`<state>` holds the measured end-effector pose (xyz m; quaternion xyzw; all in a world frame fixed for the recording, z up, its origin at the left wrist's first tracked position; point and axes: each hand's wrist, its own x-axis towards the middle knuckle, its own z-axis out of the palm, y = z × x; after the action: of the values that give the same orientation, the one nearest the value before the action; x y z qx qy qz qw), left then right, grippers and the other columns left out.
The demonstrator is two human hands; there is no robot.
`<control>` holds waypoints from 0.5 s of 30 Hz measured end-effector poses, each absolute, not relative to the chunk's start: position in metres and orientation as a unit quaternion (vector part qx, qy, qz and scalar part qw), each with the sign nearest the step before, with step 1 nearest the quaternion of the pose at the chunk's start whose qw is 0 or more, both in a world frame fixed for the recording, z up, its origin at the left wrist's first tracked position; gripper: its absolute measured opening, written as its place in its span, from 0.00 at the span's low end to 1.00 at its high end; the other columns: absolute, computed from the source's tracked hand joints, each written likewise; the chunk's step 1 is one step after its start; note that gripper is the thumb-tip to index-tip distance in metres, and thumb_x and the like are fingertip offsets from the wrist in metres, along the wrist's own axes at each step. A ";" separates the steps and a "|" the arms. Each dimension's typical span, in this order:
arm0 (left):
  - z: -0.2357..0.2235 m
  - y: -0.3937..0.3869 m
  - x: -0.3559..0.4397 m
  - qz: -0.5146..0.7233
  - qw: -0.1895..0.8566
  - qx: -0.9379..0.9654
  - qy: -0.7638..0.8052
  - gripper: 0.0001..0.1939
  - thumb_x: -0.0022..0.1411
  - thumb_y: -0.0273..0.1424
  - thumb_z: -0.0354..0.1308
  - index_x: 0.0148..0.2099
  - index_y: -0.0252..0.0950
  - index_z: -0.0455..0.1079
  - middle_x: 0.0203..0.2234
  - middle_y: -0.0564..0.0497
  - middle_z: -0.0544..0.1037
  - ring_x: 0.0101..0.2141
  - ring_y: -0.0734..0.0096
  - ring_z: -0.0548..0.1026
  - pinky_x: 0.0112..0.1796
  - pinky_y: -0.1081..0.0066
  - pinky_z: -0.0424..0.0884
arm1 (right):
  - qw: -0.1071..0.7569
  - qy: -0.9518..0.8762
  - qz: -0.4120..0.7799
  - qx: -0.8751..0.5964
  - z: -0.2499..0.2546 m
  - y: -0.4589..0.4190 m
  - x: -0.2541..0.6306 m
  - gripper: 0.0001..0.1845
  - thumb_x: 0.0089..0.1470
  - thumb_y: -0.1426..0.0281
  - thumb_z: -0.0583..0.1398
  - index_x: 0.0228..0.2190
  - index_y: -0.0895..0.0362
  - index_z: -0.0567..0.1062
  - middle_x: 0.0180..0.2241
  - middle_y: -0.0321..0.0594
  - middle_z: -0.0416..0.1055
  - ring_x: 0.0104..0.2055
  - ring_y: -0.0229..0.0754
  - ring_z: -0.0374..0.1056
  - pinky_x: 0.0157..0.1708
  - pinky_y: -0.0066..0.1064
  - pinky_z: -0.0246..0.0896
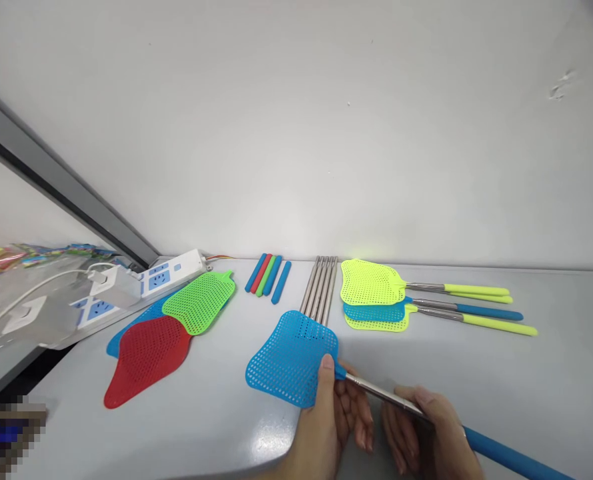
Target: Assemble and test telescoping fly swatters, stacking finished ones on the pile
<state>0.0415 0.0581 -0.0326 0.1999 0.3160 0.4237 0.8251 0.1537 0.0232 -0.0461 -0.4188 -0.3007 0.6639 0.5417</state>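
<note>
A blue fly swatter (294, 360) with a perforated head, a metal shaft and a blue handle slants across the front of the table. My left hand (334, 413) pinches it where the head meets the shaft, thumb on top of the head and fingers underneath. Farther down, my right hand (429, 427) is closed around the metal shaft, just above the blue handle (511, 453). Behind the blue head lie several metal rods (321, 287) side by side, their near ends partly hidden by it.
Loose swatter heads, red (149, 357), green (201, 303) and blue (119, 337), overlap at left. Several coloured handle grips (266, 273) lie near the wall. Assembled swatters (374, 283) are piled at right. A power strip (171, 273) with cables and plastic bags (51, 267) occupies the far left.
</note>
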 end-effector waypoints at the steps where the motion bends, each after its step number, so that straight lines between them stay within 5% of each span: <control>1: -0.032 0.058 0.042 0.426 0.824 0.198 0.317 0.22 0.58 0.44 0.41 0.25 0.30 0.62 0.11 0.53 0.67 0.09 0.82 0.60 0.14 0.79 0.60 | 0.540 -0.302 0.665 -0.417 -0.047 0.023 0.154 0.27 0.50 0.57 0.44 0.07 0.56 0.60 0.07 0.34 0.50 0.11 0.36 0.54 0.13 0.29 0.45; 15: -0.041 0.063 0.040 0.439 0.807 0.190 0.346 0.22 0.49 0.49 0.49 0.26 0.33 0.62 0.09 0.56 0.65 0.08 0.81 0.57 0.10 0.79 0.55 | 0.525 -0.322 0.653 -0.441 -0.044 0.030 0.151 0.27 0.47 0.52 0.46 0.07 0.56 0.58 0.06 0.33 0.51 0.10 0.34 0.52 0.14 0.28 0.46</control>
<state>0.0401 0.0628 -0.0407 0.1905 0.3462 0.4392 0.8069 0.1509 0.0305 -0.0439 -0.4414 -0.3219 0.6526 0.5250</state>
